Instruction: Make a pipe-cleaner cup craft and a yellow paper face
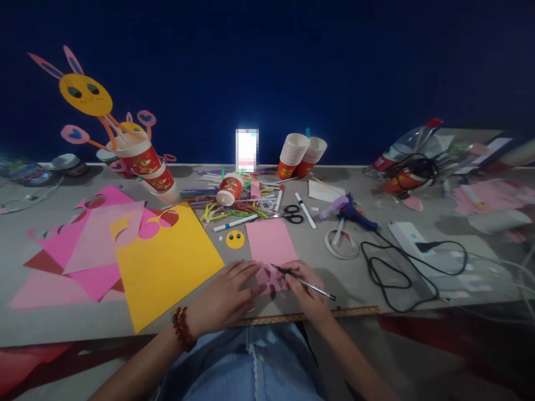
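Note:
My left hand (228, 292) lies flat on the table, fingers stretched out, pressing down a small pink paper cut-out (267, 278) at the near edge of a pink paper sheet (271, 240). My right hand (306, 287) pinches a thin pen (303, 282), its tip on the pink cut-out. A beaded bracelet (182, 327) sits on my left wrist. A small yellow paper face (235, 239) lies just beyond my left hand.
A yellow sheet (167, 267) and pink sheets (83, 245) lie to the left. Red paper cups (146, 161), cup stacks (298, 153), straws, markers and scissors (292, 214) crowd the middle back. A glue gun (353, 214), tape roll (340, 245) and black cable (401, 273) are on the right.

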`<action>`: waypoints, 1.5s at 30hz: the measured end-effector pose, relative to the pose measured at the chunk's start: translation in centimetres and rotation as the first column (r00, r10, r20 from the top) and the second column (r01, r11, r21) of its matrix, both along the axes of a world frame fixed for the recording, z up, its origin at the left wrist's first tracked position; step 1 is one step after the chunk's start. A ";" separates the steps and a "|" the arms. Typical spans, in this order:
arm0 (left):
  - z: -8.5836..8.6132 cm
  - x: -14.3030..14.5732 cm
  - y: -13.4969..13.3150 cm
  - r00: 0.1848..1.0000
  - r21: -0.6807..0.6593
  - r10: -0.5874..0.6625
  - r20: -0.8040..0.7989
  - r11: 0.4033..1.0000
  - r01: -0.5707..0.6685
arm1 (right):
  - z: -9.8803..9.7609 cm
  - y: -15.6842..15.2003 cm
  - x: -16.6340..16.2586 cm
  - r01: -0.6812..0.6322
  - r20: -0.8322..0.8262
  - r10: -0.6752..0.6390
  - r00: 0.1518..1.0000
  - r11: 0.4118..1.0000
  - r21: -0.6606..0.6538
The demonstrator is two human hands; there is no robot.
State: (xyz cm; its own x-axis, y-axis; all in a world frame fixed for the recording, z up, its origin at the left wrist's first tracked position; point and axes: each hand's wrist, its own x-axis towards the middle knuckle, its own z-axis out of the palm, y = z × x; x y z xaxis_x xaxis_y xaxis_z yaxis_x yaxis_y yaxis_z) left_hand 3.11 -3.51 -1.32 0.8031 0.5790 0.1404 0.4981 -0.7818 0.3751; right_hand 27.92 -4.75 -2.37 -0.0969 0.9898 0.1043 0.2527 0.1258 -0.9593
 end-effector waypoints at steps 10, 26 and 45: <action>-1.3 0.6 0.5 0.999 0.008 -0.046 -0.016 0.999 0.046 | 0.1 0.5 0.2 -0.052 0.125 0.042 0.991 0.996 0.075; -0.3 -1.2 0.8 0.997 -0.077 -0.024 0.074 0.997 0.030 | -1.2 0.5 -0.6 -0.063 0.114 0.043 0.993 0.982 0.177; -1.0 -0.3 0.8 0.999 0.005 -0.045 0.005 0.999 0.045 | -0.7 1.2 -0.2 -0.102 0.193 0.063 0.979 0.974 0.203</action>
State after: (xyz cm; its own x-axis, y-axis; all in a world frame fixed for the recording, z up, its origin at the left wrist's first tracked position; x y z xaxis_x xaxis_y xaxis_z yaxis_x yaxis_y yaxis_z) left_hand 2.80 -2.68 -2.36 0.8278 0.5413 0.1472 0.4600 -0.8053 0.3741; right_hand 27.73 -3.55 -3.04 -0.2145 0.9352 0.2819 0.4026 0.3476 -0.8468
